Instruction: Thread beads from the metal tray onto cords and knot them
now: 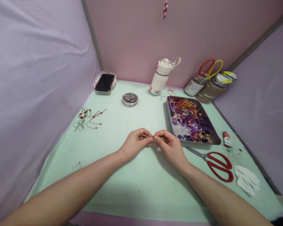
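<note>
My left hand (136,143) and my right hand (170,146) meet over the middle of the table, fingertips pinched together and almost touching. Whatever sits between the fingers is too small to make out. Just beyond my right hand lies a metal tray (213,133) of purple, black, clear and orange beads (193,127), with a tangle of red and yellow cord (184,107) on top. Red-handled scissors (206,156) rest to the right of my right wrist, blades pointing toward the tray.
Behind stand a white bottle (159,80), a round tin (130,99) and a phone (105,82). Beaded cords (85,113) lie at left. On the right are a jar with scissors (193,85), a brown jar (208,91), a lighter (226,139) and a crumpled white glove (246,179).
</note>
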The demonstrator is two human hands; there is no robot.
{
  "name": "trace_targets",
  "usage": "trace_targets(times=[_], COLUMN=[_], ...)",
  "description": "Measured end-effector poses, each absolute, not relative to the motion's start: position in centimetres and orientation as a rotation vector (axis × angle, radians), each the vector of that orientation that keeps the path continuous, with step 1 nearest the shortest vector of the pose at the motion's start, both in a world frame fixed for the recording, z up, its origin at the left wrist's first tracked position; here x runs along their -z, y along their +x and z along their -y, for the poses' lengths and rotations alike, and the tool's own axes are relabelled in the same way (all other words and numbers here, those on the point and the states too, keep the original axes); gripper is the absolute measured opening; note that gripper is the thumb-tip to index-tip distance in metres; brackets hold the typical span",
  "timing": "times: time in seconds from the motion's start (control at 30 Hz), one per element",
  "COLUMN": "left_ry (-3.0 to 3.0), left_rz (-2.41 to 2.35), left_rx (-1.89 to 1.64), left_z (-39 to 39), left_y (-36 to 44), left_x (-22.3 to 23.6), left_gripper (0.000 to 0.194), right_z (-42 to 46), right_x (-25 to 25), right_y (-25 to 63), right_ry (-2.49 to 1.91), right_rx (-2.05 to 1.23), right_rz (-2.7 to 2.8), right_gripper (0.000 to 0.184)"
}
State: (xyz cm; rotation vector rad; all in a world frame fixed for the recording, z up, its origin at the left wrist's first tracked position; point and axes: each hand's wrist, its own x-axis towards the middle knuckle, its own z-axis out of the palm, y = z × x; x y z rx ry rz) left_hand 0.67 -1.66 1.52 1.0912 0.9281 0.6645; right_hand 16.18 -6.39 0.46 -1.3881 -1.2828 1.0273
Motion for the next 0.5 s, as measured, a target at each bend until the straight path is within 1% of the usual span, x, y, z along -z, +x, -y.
trace_targets(times=[0.23, 0.5], left_ry=[0.865, 0.885], left_rz=[-0.909, -0.883], left_rx=[-0.665, -0.656], left_z=[1.70, 1.69], left_y=[0.94, 0.90], left_x=[-1.64, -1.95], left_gripper=[0.011, 0.007], right_z=[6.29, 6.40], right_x=[-0.53, -0.56], right_y=[16.21, 16.10], right_ry=[-1.367, -1.356], right_rx=[-1.020, -1.027], right_rz=[1.258, 1.263], right_gripper=[0.013, 0.013])
